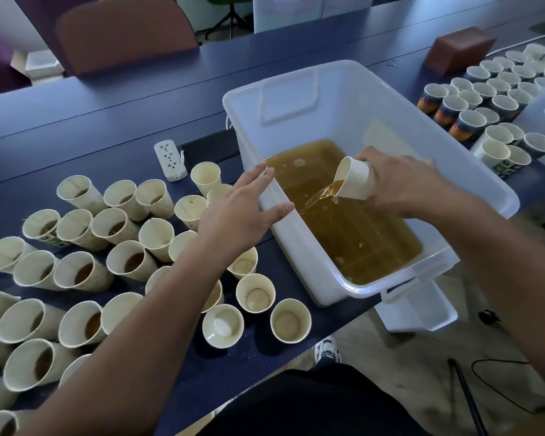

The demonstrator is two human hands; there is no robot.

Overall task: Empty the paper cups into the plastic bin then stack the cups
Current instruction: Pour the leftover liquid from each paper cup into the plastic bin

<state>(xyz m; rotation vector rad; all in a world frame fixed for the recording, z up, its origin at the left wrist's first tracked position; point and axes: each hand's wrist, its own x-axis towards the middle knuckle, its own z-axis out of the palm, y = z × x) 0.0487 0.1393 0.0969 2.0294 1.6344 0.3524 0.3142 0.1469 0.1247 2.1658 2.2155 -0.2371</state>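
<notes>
Head view looked down on a dark blue surface [132, 121]. Right hand [412, 184] was curled round a paper cup [354, 179], tipped mouth-down and leftward over the plastic bin [472, 171]; an amber stream [320, 196] ran from its lip into the brown liquid [353, 225] already pooled inside. Left hand [243, 209] hovered over the bin's near-left rim, fingers straight and spread, grasping nothing; whether it touched the rim could not be told.

Left of the bin stood a crowd of cream cups [85, 272], many with brown liquid in the bottom, a few nearest the bin looking empty. Patterned cups [485, 99] stood in rows on the far right. A white power strip [170, 159] lay just behind the cream cups.

Step in hand, as judged: emptying, mid-pour. No stack was visible. Next move likely calls for draining the tipped cup fully, keeping the stream inside the rim, then setting it down empty and reaching for a full one. Spill near the power strip seemed the main hazard.
</notes>
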